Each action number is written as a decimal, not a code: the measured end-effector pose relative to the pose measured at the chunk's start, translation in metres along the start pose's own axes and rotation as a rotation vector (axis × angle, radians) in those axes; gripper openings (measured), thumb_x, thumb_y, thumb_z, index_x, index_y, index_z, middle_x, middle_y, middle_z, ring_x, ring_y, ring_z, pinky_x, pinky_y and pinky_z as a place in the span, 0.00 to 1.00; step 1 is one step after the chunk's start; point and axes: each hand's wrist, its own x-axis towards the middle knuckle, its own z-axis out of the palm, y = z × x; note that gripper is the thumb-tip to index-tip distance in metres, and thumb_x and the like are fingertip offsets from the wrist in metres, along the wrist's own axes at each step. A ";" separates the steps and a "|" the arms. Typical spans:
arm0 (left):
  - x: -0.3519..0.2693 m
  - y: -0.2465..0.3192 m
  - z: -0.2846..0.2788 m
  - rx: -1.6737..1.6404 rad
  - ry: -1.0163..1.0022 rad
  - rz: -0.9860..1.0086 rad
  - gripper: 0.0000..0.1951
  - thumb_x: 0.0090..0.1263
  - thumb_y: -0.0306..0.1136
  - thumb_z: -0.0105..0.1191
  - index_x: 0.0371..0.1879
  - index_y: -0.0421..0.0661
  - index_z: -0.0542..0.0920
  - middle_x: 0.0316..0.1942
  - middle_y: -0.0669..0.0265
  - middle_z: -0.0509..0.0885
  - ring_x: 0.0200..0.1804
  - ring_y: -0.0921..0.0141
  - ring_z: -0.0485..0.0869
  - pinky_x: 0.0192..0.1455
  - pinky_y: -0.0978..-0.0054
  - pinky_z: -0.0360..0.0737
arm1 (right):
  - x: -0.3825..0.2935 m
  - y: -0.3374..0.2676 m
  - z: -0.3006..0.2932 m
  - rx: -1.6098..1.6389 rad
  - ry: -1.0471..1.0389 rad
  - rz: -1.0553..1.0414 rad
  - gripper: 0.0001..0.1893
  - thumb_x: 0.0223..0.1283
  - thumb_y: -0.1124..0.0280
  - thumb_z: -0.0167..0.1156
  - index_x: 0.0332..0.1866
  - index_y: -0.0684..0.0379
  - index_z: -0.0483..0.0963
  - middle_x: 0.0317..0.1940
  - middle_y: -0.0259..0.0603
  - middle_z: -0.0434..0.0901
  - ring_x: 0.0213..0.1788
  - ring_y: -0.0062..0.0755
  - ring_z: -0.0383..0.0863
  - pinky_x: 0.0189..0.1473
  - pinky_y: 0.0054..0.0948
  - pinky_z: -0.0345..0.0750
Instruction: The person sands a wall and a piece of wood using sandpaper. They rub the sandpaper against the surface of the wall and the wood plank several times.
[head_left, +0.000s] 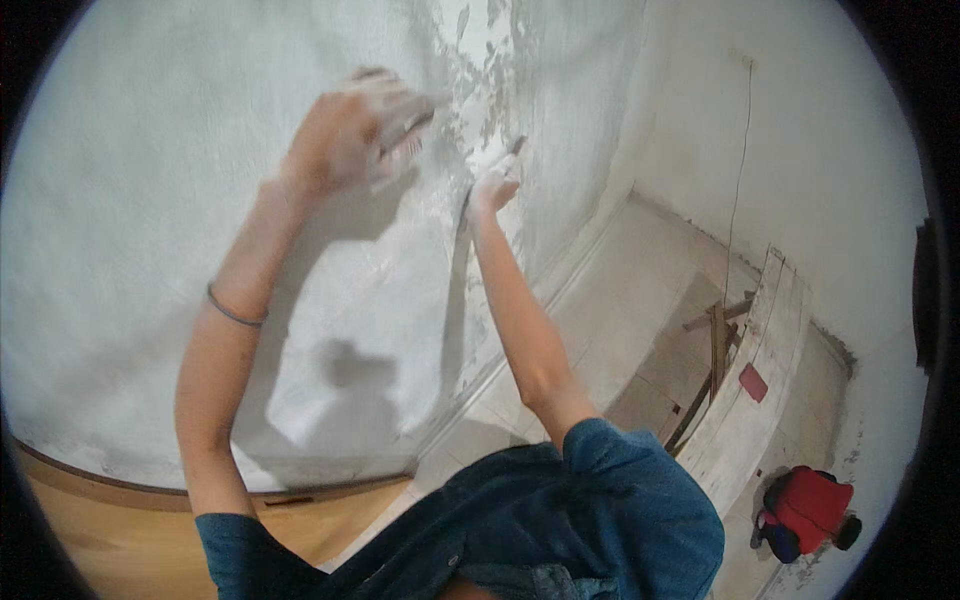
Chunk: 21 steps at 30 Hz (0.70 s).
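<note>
My left hand (341, 139), blurred by motion, is raised in front of the wall at the upper left. Its curled fingers grip a thin, flat, dark-edged tool (411, 129), perhaps a scraper. Farther right, my right hand (496, 184) is close to the flaking strip of the wall (474, 97). Whitish material covers its fingers, and a dark-tipped piece (519, 145) sticks out above them; what it holds is not clear. A dark band (236, 311) circles my left forearm. Both arms cast shadows on the grey-white plastered wall (150, 187).
A long wooden plank bench (750, 352) stands on the tiled floor at the right, with a red flat object (753, 382) on it. Red and dark cloth items (806, 506) lie beyond. A thin cord (739, 180) hangs down the far wall. A yellowish wooden surface (150, 536) borders the wall's foot.
</note>
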 end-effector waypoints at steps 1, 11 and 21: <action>0.020 -0.008 -0.008 0.044 -0.127 -0.084 0.14 0.65 0.33 0.61 0.49 0.46 0.86 0.40 0.60 0.89 0.47 0.60 0.86 0.62 0.60 0.78 | -0.001 -0.013 0.012 0.091 0.037 -0.231 0.26 0.79 0.66 0.35 0.78 0.62 0.58 0.73 0.55 0.68 0.74 0.51 0.67 0.75 0.39 0.62; 0.065 -0.046 0.032 0.111 0.010 0.057 0.13 0.70 0.40 0.57 0.49 0.50 0.87 0.44 0.63 0.89 0.52 0.62 0.85 0.67 0.61 0.77 | -0.033 0.092 -0.071 -0.413 -0.514 -0.120 0.21 0.65 0.80 0.49 0.62 0.70 0.75 0.54 0.58 0.83 0.56 0.54 0.83 0.60 0.41 0.77; 0.068 -0.031 0.030 0.212 -0.038 0.118 0.14 0.70 0.40 0.57 0.47 0.46 0.88 0.52 0.60 0.87 0.63 0.60 0.81 0.76 0.57 0.69 | -0.041 0.001 -0.002 0.002 -0.185 -0.251 0.21 0.73 0.70 0.46 0.64 0.71 0.73 0.59 0.56 0.81 0.59 0.50 0.81 0.62 0.41 0.74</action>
